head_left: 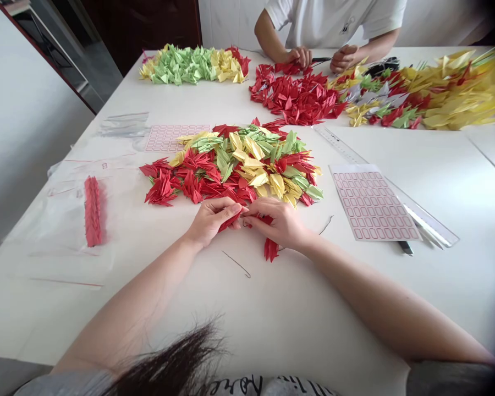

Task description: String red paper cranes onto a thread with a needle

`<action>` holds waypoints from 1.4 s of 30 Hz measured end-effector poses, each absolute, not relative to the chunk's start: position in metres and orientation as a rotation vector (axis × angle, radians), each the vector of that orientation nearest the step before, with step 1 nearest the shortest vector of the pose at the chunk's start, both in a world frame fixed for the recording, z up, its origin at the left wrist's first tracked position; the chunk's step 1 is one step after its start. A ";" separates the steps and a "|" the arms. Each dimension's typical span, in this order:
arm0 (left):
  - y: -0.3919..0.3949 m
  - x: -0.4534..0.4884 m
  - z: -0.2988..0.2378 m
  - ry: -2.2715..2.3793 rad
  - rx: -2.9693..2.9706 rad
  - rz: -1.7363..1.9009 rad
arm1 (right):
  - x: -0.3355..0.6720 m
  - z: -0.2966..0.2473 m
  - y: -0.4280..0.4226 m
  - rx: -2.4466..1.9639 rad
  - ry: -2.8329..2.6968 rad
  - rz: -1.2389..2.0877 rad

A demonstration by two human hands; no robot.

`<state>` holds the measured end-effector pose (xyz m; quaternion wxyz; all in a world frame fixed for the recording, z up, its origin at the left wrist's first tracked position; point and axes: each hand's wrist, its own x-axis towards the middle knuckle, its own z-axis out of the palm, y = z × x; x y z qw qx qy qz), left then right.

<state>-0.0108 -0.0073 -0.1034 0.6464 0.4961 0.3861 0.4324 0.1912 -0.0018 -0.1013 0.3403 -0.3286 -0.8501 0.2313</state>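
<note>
My left hand (pixel 213 219) and my right hand (pixel 277 221) meet at the near edge of a pile of red, yellow and green folded paper cranes (pixel 239 162). Both hands are closed in a pinch on red paper cranes (pixel 232 221) held between them. A few stacked red cranes (pixel 271 249) stick out below my right hand. A thin dark thread (pixel 237 263) lies on the white table (pixel 272 319) just in front of my hands.
A row of stacked red cranes (pixel 93 210) lies in a clear bag at left. Pink label sheets (pixel 371 203), a clear ruler (pixel 390 184) and a pen (pixel 405 247) lie at right. Across the table another person's hands (pixel 322 58) work beside more crane piles (pixel 297 96).
</note>
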 end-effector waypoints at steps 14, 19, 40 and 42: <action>-0.009 -0.006 -0.095 0.882 1.223 0.879 | 0.193 -0.089 -0.007 -0.835 -2.059 0.541; -0.008 -0.007 -0.097 0.829 1.247 0.862 | 0.191 -0.091 -0.008 -0.831 -2.045 0.514; -0.011 -0.013 -0.101 1.680 2.341 1.027 | 0.209 -0.076 0.002 -1.043 -2.572 0.314; -0.014 -0.011 -0.101 1.715 2.530 1.017 | 0.206 -0.080 0.000 -1.105 -2.615 0.250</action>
